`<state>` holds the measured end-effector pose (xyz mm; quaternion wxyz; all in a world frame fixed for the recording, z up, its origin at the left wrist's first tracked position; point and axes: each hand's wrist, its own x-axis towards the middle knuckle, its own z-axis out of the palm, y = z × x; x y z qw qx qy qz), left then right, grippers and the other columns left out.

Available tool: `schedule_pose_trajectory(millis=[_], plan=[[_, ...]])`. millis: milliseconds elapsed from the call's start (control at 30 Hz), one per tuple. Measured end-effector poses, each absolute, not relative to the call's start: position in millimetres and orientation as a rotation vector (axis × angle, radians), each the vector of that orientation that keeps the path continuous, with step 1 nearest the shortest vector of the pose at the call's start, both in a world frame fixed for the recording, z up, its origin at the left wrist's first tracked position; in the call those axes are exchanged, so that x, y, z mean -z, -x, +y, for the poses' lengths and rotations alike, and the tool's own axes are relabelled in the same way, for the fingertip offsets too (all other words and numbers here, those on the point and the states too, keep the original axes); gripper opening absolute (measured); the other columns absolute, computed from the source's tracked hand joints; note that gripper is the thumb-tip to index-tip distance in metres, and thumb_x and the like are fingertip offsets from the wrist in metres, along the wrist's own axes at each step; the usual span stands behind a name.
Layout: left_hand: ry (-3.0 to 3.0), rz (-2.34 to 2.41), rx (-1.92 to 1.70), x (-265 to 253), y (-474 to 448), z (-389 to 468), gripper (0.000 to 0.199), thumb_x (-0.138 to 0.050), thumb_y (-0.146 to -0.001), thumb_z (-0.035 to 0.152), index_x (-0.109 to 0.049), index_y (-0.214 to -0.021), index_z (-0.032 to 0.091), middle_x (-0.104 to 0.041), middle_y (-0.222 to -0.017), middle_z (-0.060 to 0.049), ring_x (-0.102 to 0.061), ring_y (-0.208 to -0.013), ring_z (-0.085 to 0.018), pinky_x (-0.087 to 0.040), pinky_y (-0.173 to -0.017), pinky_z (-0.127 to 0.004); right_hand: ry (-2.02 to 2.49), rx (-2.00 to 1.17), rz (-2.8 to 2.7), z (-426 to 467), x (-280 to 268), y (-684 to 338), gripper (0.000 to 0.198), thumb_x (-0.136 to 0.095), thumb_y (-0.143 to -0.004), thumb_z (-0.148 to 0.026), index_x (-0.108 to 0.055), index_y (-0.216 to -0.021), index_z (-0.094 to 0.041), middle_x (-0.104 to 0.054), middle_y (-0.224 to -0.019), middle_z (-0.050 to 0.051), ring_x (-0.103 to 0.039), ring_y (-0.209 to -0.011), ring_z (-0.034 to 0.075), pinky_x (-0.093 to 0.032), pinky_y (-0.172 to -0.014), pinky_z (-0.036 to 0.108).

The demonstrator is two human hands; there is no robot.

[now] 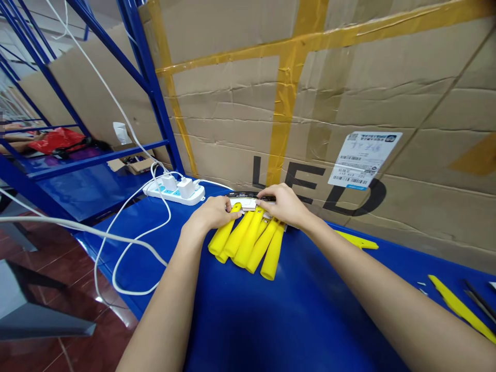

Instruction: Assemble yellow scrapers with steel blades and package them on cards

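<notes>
Several yellow tapered tubes lie side by side on the blue tabletop, wide ends toward me. Behind their narrow ends is a flat black-and-white piece, perhaps a box or card; its kind is unclear. My left hand is closed at its left end, the thumb beside the narrow end of the leftmost tube. My right hand pinches the right part of the piece between thumb and fingers, close above the tubes. The fingers partly cover the piece.
A white power strip with plugged-in adapters and looping white cables stands left. A large taped cardboard box walls off the back. Other yellow pieces lie right. A blue metal frame and a grey stool are at left.
</notes>
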<state>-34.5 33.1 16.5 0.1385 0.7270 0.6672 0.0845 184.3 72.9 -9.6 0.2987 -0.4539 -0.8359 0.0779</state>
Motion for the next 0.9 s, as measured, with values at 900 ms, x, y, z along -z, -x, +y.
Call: schedule_pose_trajectory(millis=[900], plan=[[-2.103, 1.854, -0.434, -20.0, 29.9, 34.4, 0.042, -0.066, -0.076, 0.06, -0.075, -0.085, 0.019, -0.078, -0.089, -0.011, -0.07, -0.082, -0.027, -0.048, -0.065, -0.032, 1.166, -0.118, -2.079, 48.1, 11.3, -221.0, 0.017, -0.058, -0.088, -0.019, -0.073, -0.095, -0.02, -0.076, -0.102, 0.007, -0.062, -0.1, 0.027, -0.043, -0.09, 0.039]])
